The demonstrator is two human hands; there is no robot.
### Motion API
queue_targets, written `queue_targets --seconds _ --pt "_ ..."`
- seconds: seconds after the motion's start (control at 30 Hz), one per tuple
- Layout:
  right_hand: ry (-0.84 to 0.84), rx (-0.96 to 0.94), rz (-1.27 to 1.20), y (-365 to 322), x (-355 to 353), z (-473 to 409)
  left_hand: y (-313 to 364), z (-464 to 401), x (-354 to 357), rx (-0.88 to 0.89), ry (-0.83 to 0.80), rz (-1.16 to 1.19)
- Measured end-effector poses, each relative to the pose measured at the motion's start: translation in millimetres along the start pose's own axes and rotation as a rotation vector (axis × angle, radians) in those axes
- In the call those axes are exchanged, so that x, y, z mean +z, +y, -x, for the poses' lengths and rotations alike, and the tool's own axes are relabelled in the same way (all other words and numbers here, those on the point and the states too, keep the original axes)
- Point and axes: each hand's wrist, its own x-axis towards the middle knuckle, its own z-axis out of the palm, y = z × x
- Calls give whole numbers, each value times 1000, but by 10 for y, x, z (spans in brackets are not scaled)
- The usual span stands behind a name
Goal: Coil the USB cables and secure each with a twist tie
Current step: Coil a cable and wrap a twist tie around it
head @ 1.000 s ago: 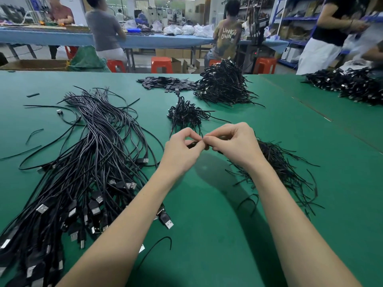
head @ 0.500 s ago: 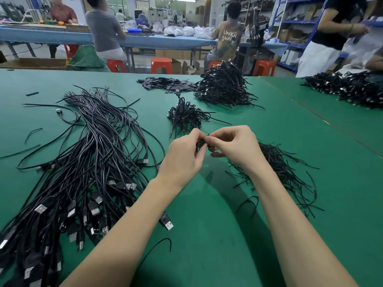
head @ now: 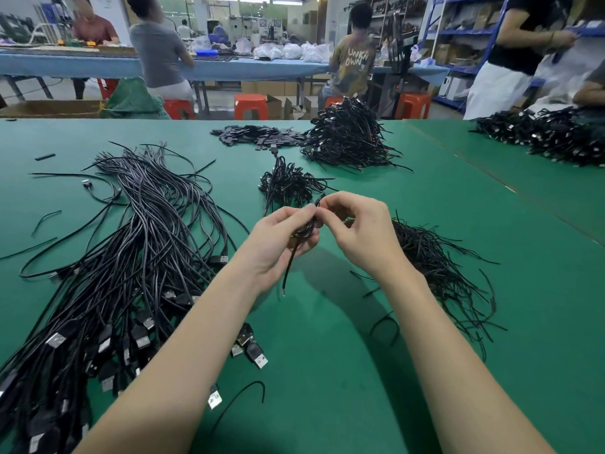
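Both hands share the grip on one small coil, held above the green surface (head: 327, 371). Farthest left, the uncoiled USB cables (head: 131, 257) lie fanned out with their plugs toward the person, probably so the next one can be drawn out by its connector. Moving right, the left hand (head: 278, 240) curls around the coiled cable (head: 302, 231), thumb on top, pinning the loops so they cannot spring apart; a loose tail of the cable hangs down from under the palm. Just beside it, the right hand (head: 357, 231) pinches something thin and dark at the top of the coil, likely the twist tie (head: 319, 199), though it is too small to tell how far it is wound. The step in hand looks like twisting the tie closed. Behind the hands sits a small heap of tied coils (head: 288, 186), with a bigger pile (head: 347, 139) farther back. To the right, within easy reach of the right hand, lies the scatter of loose ties (head: 435, 267).
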Motion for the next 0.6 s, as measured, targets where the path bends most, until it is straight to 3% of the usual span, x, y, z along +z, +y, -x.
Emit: queue_targets --seconds 0.17,0.33,0.47,0.53,0.6 --pt "-23 178 -213 7 -21 -7 13 -1 -38 -18 -21 51" --pt "-87 109 -136 -44 -78 1 51 -3 -97 -108 -54 91" --pt "-86 130 -166 -29 -71 13 1 -5 -83 -28 -16 31" --pt "-65 268 -422 -47 -62 -6 -11 1 -38 104 -20 38" --pt "-92 624 -966 -93 -81 -47 -22 -7 -12 319 -3 -77"
